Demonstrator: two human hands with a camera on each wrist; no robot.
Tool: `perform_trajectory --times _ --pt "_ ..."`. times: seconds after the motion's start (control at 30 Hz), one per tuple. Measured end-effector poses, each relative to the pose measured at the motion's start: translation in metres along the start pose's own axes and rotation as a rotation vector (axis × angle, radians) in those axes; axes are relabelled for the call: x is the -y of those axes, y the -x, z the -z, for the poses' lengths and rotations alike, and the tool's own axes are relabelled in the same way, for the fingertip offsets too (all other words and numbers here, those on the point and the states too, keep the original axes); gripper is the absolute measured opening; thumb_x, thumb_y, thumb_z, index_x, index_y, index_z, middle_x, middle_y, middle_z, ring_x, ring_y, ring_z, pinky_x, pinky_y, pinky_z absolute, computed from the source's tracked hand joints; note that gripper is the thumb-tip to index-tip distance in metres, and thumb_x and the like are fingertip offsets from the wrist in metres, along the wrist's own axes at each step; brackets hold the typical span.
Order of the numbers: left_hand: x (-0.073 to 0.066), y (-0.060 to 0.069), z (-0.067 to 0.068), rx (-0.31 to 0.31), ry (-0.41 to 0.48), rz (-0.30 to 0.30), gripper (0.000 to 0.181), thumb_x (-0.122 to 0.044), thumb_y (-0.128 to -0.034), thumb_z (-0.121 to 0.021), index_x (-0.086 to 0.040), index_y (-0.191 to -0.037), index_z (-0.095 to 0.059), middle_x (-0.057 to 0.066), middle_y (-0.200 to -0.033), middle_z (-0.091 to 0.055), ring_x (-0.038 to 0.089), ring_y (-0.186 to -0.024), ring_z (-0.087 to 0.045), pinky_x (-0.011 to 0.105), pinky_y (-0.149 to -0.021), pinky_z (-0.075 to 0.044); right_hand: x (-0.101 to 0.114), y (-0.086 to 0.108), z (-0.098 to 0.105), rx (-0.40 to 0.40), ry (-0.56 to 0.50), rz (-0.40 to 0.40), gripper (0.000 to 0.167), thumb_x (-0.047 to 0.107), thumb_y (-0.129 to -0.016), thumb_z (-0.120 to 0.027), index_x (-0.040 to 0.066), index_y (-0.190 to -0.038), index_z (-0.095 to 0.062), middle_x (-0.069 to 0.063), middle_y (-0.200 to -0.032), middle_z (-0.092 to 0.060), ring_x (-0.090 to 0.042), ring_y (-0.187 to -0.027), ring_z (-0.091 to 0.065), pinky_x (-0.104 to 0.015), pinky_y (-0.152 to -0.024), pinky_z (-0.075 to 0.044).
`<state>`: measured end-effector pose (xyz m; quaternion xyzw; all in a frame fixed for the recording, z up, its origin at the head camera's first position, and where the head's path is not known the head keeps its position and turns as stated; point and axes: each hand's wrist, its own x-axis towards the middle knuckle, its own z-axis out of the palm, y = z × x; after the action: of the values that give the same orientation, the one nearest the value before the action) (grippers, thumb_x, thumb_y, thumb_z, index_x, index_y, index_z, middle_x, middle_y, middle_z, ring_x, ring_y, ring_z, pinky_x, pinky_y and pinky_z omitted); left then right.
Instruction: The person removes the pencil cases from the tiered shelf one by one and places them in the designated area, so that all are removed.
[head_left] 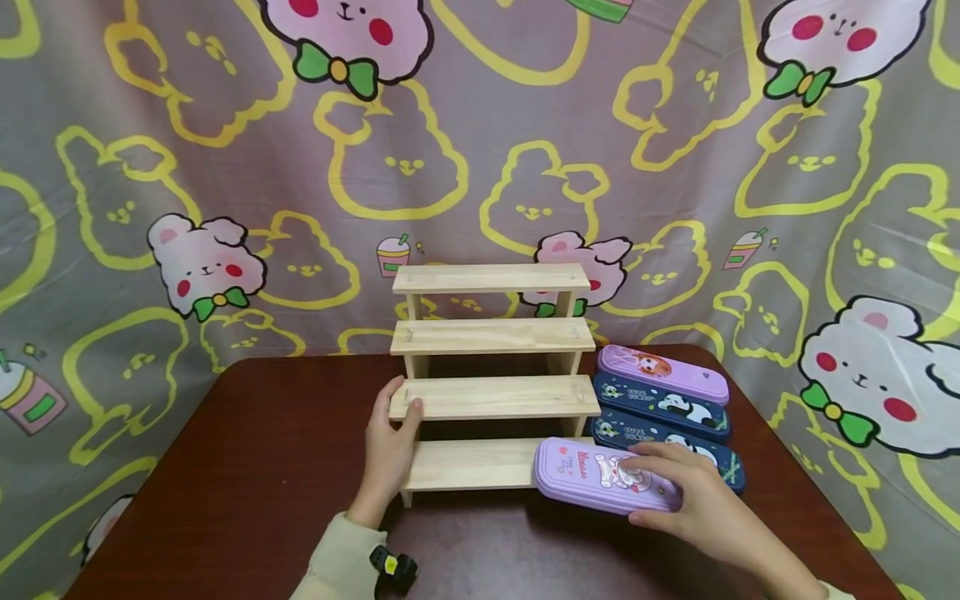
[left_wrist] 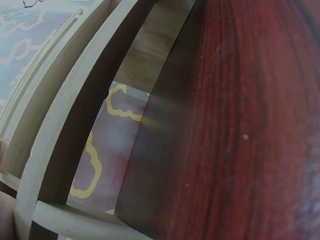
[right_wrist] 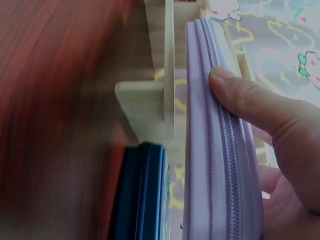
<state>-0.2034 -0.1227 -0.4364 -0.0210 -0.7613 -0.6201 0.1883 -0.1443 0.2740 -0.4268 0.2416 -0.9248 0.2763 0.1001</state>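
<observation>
My right hand grips a light purple zippered pencil case with a cartoon on its lid, its thumb lying along the zipper side in the right wrist view. The case's left end is over the right part of the lowest step of a pale wooden tiered shelf. At the shelf's left side, my left hand holds the end of the second step from the bottom, thumb on top. In the left wrist view only a bit of that hand shows, beside the shelf's boards.
Right of the shelf, two dark blue panda pencil cases and a pink-purple one with a girl picture lie in a row on the brown table. A patterned curtain hangs behind and at both sides.
</observation>
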Motion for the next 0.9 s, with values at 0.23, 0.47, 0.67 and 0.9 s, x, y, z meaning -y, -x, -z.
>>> perform_trajectory --times 0.23,0.47,0.67,0.9 --pt "-0.001 0.000 -0.001 -0.008 -0.002 0.002 0.048 -0.016 -0.1009 -0.058 -0.006 -0.145 -0.043 0.016 -0.148 -0.043 0.027 -0.139 -0.033 0.049 -0.111 -0.026 -0.011 0.015 0.011 -0.002 0.041 -0.070 0.055 0.042 -0.068 -0.089 0.038 -0.118 -0.069 0.001 -0.123 -0.063 -0.030 -0.112 -0.055 -0.061 -0.085 -0.044" --pt "0.014 -0.005 -0.002 -0.005 0.004 -0.006 0.049 -0.018 -0.1011 -0.058 -0.007 -0.146 -0.042 0.017 -0.150 -0.041 0.027 -0.140 -0.032 0.050 -0.111 -0.025 -0.023 0.031 0.019 -0.069 0.129 -0.060 0.056 0.043 -0.064 -0.092 0.039 -0.115 -0.069 0.005 -0.118 -0.064 -0.024 -0.105 -0.058 -0.047 -0.081 -0.048" --pt "0.041 -0.012 -0.004 -0.007 -0.003 -0.013 0.050 -0.032 -0.1004 -0.059 -0.019 -0.146 -0.043 0.007 -0.150 -0.042 0.020 -0.140 -0.031 0.048 -0.111 -0.025 -0.031 0.045 0.027 -0.038 0.128 -0.135 0.053 0.046 -0.066 -0.089 0.038 -0.115 -0.069 0.004 -0.117 -0.063 -0.024 -0.103 -0.056 -0.039 -0.078 -0.052" --pt "0.044 -0.013 -0.003 -0.016 -0.008 -0.022 0.052 -0.040 -0.0990 -0.059 -0.023 -0.146 -0.044 0.004 -0.150 -0.043 0.018 -0.139 -0.032 0.049 -0.110 -0.026 -0.039 0.058 0.034 0.001 0.116 -0.237 0.054 0.046 -0.067 -0.088 0.032 -0.116 -0.070 -0.005 -0.120 -0.063 -0.029 -0.106 -0.055 -0.048 -0.079 -0.050"
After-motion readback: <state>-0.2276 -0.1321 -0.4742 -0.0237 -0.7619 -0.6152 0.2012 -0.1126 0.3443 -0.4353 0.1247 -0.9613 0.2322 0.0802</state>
